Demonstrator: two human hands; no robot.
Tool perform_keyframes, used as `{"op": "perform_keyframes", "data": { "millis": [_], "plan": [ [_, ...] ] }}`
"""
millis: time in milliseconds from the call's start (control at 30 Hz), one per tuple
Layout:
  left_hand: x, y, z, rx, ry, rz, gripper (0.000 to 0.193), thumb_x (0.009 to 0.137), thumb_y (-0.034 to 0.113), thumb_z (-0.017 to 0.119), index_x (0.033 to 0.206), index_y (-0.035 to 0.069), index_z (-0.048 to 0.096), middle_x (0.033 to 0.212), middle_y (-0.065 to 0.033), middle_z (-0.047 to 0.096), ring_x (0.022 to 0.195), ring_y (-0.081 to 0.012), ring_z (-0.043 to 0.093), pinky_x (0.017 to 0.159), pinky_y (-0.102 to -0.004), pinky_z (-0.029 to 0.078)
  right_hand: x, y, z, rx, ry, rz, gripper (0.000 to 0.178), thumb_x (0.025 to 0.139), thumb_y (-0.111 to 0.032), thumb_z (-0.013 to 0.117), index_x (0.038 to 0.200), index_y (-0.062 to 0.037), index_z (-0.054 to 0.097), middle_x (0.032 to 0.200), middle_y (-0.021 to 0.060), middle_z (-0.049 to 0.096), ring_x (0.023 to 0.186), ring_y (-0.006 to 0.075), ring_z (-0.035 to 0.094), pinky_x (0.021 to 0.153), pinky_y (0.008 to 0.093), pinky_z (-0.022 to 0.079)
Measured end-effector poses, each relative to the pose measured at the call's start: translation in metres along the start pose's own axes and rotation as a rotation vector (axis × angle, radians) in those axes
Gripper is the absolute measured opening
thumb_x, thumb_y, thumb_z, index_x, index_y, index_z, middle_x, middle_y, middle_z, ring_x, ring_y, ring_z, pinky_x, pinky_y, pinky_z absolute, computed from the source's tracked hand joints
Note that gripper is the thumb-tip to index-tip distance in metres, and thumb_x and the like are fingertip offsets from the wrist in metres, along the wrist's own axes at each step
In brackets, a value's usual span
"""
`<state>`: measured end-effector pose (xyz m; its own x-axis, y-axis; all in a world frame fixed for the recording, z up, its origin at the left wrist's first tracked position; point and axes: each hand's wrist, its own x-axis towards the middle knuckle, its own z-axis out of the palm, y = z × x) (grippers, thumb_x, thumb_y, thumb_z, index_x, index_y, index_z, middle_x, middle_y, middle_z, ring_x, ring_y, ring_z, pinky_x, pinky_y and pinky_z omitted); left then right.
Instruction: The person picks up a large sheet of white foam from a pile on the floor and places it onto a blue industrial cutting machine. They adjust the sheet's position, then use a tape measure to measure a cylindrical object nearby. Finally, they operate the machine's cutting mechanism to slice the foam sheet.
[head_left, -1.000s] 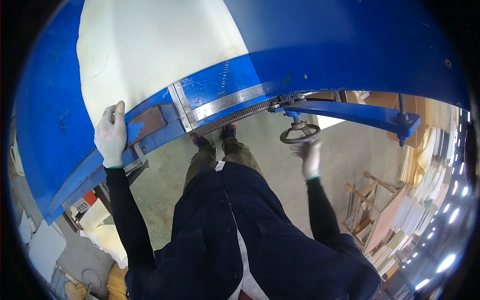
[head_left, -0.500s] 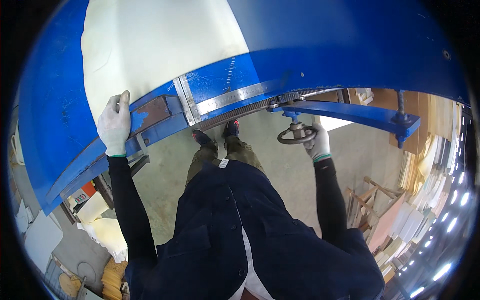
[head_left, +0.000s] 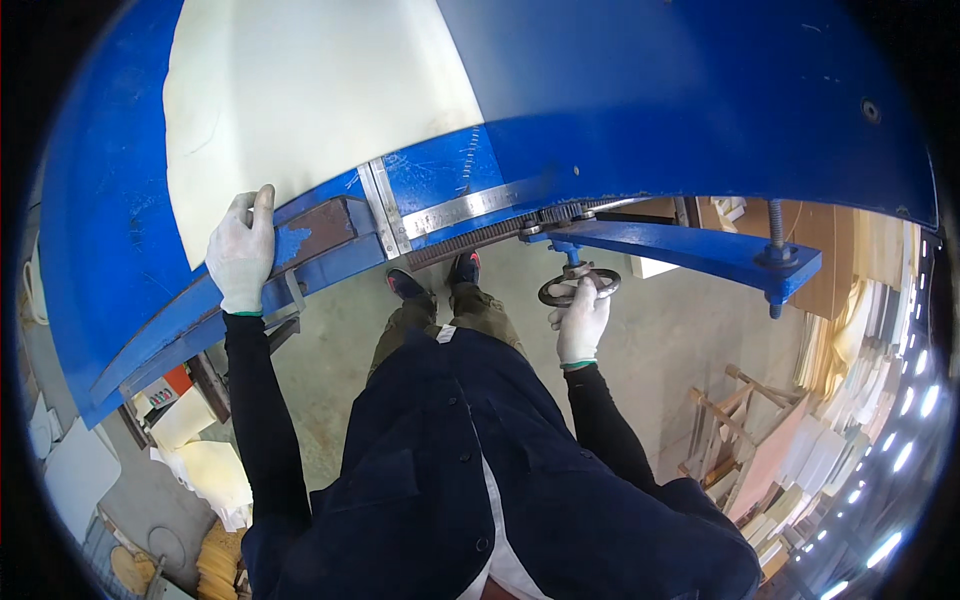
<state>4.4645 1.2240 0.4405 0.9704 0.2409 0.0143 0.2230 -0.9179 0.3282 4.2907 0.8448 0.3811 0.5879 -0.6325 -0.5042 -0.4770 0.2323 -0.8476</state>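
Note:
A blue machine bed (head_left: 100,210) carries a cream-coloured sheet (head_left: 320,90). My left hand (head_left: 243,250), in a white glove, rests at the sheet's near left corner, beside a blue-and-brown fence bar (head_left: 320,232). Its thumb is stretched out, apart from the fingers, which bend over the edge with their tips partly hidden. On the right, my gloved right hand (head_left: 582,325) has its fingers wrapped round the near rim of a dark handwheel (head_left: 551,292). The wheel sits on a blue shaft below the bed's front edge.
A steel ruler (head_left: 460,211) and a toothed rack (head_left: 470,241) run along the front edge, crossed by a metal strip (head_left: 384,210). A blue arm (head_left: 680,249) with a threaded bolt (head_left: 776,222) juts right. Wooden frames (head_left: 745,420) and stacked sheets stand at the right.
My right hand has moved left round the handwheel, from its right side to its near rim. My left hand has shifted slightly right. The view has also shifted a little.

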Motion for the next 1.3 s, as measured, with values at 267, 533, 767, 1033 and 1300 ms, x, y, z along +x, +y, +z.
{"op": "perform_keyframes", "data": {
  "millis": [267, 533, 767, 1033, 1300],
  "plan": [
    [-0.001, -0.002, -0.003, 0.005, -0.004, -0.004, 0.048, 0.094, 0.053, 0.052, 0.104, 0.011, 0.072, 0.084, -0.0145, 0.071, 0.083, -0.0343, 0.069, 0.074, -0.0432, 0.051, -0.005, 0.021, 0.017, -0.002, 0.109, -0.171, 0.023, 0.1, -0.017, 0.04, 0.118, -0.0045, 0.047, 0.075, 0.0103, 0.066, 0.045, 0.0118, 0.054, 0.036, 0.0228, 0.041],
    [-0.003, 0.006, -0.005, 0.016, 0.003, 0.015, 0.047, 0.094, 0.053, 0.052, 0.104, 0.011, 0.072, 0.086, -0.0144, 0.072, 0.085, -0.0342, 0.069, 0.075, -0.0425, 0.051, -0.014, 0.035, 0.02, -0.085, 0.153, -0.208, 0.029, 0.1, -0.018, 0.043, 0.124, -0.0012, 0.042, 0.081, 0.0113, 0.066, 0.046, 0.0135, 0.058, 0.039, 0.023, 0.045],
    [-0.003, 0.011, -0.014, -0.016, 0.021, 0.015, 0.042, 0.094, 0.046, 0.056, 0.107, 0.009, 0.07, 0.087, -0.0157, 0.072, 0.084, -0.0327, 0.069, 0.077, -0.0402, 0.052, -0.011, 0.028, 0.016, -0.094, 0.088, -0.18, 0.031, 0.102, -0.022, 0.047, 0.125, -0.0029, 0.041, 0.084, 0.0118, 0.066, 0.051, 0.0142, 0.061, 0.041, 0.024, 0.046],
    [-0.097, -0.046, -0.038, -0.296, 0.8, 0.107, 0.015, 0.083, 0.011, 0.072, 0.088, 0.005, 0.059, 0.103, -0.0163, 0.064, 0.095, -0.0326, 0.061, 0.084, -0.0417, 0.049, -0.071, -0.055, -0.007, -0.995, -0.614, 0.015, 0.028, 0.096, -0.017, 0.058, 0.081, 0.0044, 0.067, 0.06, 0.0109, 0.061, 0.062, 0.0228, 0.064, 0.059, 0.037, 0.05],
    [-0.201, -0.238, -0.023, -0.218, 0.764, -0.667, 0.046, 0.088, 0.029, 0.068, 0.123, 0.001, 0.059, 0.115, -0.0182, 0.063, 0.105, -0.0318, 0.062, 0.093, -0.0398, 0.048, -0.087, -0.083, 0.186, -0.551, -0.78, -1.217, 0.037, 0.093, -0.014, 0.064, 0.124, 0.0051, 0.056, 0.122, 0.0227, 0.059, 0.111, 0.0352, 0.059, 0.1, 0.0401, 0.043]
  ]
}}
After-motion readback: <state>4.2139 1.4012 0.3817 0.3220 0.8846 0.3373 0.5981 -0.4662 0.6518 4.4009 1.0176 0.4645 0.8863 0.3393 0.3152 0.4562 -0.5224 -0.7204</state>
